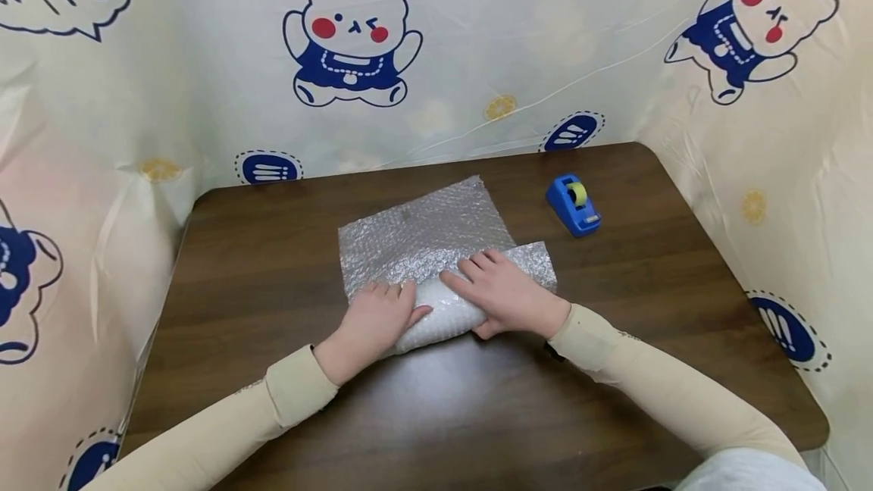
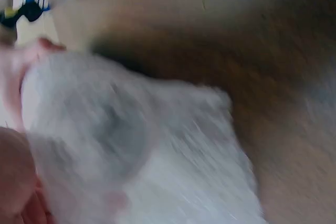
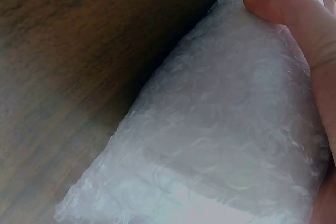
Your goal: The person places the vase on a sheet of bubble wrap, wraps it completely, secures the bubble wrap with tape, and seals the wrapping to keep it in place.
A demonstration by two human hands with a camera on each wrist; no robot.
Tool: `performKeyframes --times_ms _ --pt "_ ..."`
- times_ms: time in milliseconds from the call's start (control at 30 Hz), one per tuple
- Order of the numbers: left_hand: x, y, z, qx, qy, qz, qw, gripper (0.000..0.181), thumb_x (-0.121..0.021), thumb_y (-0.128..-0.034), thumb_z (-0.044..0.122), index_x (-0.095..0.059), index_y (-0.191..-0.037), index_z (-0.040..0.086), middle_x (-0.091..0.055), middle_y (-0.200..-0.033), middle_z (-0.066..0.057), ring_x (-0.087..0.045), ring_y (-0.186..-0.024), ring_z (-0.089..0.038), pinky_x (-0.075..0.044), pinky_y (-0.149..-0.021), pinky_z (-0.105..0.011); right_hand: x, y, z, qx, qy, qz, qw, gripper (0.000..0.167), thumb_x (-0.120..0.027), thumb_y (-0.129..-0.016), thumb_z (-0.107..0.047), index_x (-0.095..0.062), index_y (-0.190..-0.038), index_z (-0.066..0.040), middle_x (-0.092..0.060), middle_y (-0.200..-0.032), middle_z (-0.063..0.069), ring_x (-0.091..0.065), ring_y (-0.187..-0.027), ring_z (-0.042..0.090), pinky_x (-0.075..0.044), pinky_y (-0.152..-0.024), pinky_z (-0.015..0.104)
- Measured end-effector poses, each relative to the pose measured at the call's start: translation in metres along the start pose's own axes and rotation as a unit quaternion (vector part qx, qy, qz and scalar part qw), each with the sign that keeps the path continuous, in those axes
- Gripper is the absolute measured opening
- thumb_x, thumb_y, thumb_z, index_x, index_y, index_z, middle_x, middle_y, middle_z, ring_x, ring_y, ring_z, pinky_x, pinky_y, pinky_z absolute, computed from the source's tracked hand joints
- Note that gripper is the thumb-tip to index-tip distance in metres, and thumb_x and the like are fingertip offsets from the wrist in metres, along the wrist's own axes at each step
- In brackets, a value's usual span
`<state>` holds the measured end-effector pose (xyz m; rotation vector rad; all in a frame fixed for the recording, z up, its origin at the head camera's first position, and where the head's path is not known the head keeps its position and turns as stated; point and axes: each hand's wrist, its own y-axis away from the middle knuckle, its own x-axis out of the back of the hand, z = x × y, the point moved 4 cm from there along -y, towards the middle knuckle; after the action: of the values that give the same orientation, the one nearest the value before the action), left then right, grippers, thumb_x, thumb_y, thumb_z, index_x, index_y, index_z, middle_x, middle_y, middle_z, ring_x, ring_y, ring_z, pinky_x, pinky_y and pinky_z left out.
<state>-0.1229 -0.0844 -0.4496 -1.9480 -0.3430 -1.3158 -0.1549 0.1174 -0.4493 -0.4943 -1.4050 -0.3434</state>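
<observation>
A sheet of bubble wrap [image 1: 436, 222] lies on the table, its near part rolled into a thick white bundle [image 1: 443, 317]. My left hand [image 1: 375, 320] grips the bundle's left end, fingers over the top and thumb along the near side. Farther right, my right hand [image 1: 508, 294] holds the same bundle, its thumb [image 3: 289, 3] pressing the wrap in the right wrist view. A loose flap of wrap sticks out past that hand. In the blurred left wrist view, a greyish round shape shows through the wrap; what is inside cannot be told.
A blue tape dispenser [image 1: 573, 207] with a yellow roll stands at the back right of the brown wooden table [image 1: 273, 271]. Behind and beside the table hangs a pale curtain [image 1: 477, 44] printed with cartoon bears.
</observation>
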Motion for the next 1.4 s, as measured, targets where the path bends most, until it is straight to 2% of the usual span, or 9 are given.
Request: performKeyframes --times_ms 167,333,400,467,700,867,1033,1233,1400 --pt "0.006 0.003 0.018 0.007 -0.032 0.013 0.9994 0.04 -0.044 -0.1068 0.028 -0.06 -0.087 -0.003 -0.06 -0.065 -0.011 -0.061 -0.056 -0.025 -0.05 -0.055 -0.036 -0.003 0.0 -0.003 0.003 -0.002 0.005 1.0 0.094 -0.084 -0.069 -0.056 -0.053 -0.145 -0.011 -0.063 -0.118 0.01 -0.059 -0.105 0.031 -0.049 -0.096 0.048" --pt "-0.003 0.011 0.025 0.047 -0.004 -0.06 0.9971 0.092 -0.07 -0.079 0.076 -0.059 -0.106 -0.011 -0.063 -0.086 -0.019 -0.065 -0.073 -0.031 -0.057 -0.065 -0.041 -0.003 0.0 -0.002 -0.007 -0.002 0.001 1.0 0.094 -0.085 -0.069 -0.058 -0.054 -0.144 -0.011 -0.064 -0.117 0.008 -0.059 -0.105 0.029 -0.049 -0.096 0.047" --pt "-0.008 0.014 0.026 0.055 0.01 -0.081 0.9951 0.109 -0.079 -0.0631 0.084 -0.057 -0.114 -0.011 -0.063 -0.093 -0.02 -0.066 -0.078 -0.032 -0.058 -0.069 -0.041 -0.003 0.0 -0.001 -0.012 -0.004 -0.009 0.9999 0.092 -0.084 -0.07 -0.058 -0.054 -0.144 -0.012 -0.064 -0.117 0.008 -0.06 -0.106 0.029 -0.048 -0.096 0.047" --pt "-0.013 0.017 0.024 0.061 0.029 -0.092 0.9935 0.112 -0.087 -0.0575 0.077 -0.054 -0.119 -0.011 -0.064 -0.098 -0.021 -0.067 -0.081 -0.033 -0.059 -0.072 -0.042 -0.002 0.0 -0.001 -0.014 -0.009 -0.018 0.9997 0.09 -0.083 -0.071 -0.058 -0.055 -0.143 -0.012 -0.065 -0.117 0.008 -0.06 -0.106 0.029 -0.049 -0.096 0.047" --pt "-0.02 0.017 0.01 0.074 0.138 -0.093 0.9833 0.092 -0.099 -0.056 0.042 -0.052 -0.118 -0.008 -0.063 -0.092 -0.017 -0.066 -0.078 -0.032 -0.059 -0.066 -0.043 0.001 -0.005 0.001 -0.013 -0.03 -0.02 0.9993 0.089 -0.083 -0.071 -0.058 -0.057 -0.141 -0.011 -0.068 -0.115 0.009 -0.065 -0.103 0.029 -0.052 -0.09 0.048" --pt "-0.023 0.012 0.0 0.062 0.159 -0.107 0.9795 0.088 -0.097 -0.0566 0.043 -0.052 -0.115 -0.006 -0.061 -0.087 -0.014 -0.065 -0.071 -0.029 -0.057 -0.056 -0.04 0.004 -0.009 0.005 -0.016 -0.029 -0.027 0.9991 0.099 -0.084 -0.068 -0.057 -0.054 -0.147 -0.008 -0.069 -0.117 0.011 -0.066 -0.105 0.031 -0.052 -0.091 0.048" --pt "-0.026 0.004 -0.009 0.048 0.162 -0.134 0.9765 0.086 -0.096 -0.0584 0.044 -0.054 -0.115 -0.005 -0.062 -0.085 -0.012 -0.064 -0.068 -0.026 -0.055 -0.049 -0.038 0.005 -0.013 0.012 -0.023 -0.023 -0.045 0.9985 0.107 -0.082 -0.069 -0.061 -0.046 -0.155 -0.009 -0.059 -0.141 0.019 -0.055 -0.132 0.038 -0.042 -0.11 0.059" --pt "-0.028 -0.004 -0.016 0.062 0.209 -0.202 0.9549 0.081 -0.093 -0.0628 0.038 -0.053 -0.118 -0.005 -0.061 -0.086 -0.012 -0.063 -0.068 -0.026 -0.054 -0.053 -0.04 0.019 -0.013 -0.001 -0.071 0.064 -0.046 0.9944 0.096 -0.084 -0.065 -0.067 -0.058 -0.139 -0.012 -0.059 -0.133 0.022 -0.048 -0.136 0.05 -0.036 -0.106 0.077" --pt "-0.027 -0.009 -0.022 0.079 0.231 -0.231 0.942 0.076 -0.091 -0.0649 0.036 -0.053 -0.117 -0.003 -0.061 -0.088 -0.011 -0.061 -0.068 -0.023 -0.053 -0.055 -0.04 0.023 -0.016 -0.027 -0.057 0.133 -0.03 0.9891 0.107 -0.085 -0.067 -0.072 -0.053 -0.147 -0.009 -0.059 -0.134 0.022 -0.054 -0.131 0.048 -0.041 -0.102 0.074"
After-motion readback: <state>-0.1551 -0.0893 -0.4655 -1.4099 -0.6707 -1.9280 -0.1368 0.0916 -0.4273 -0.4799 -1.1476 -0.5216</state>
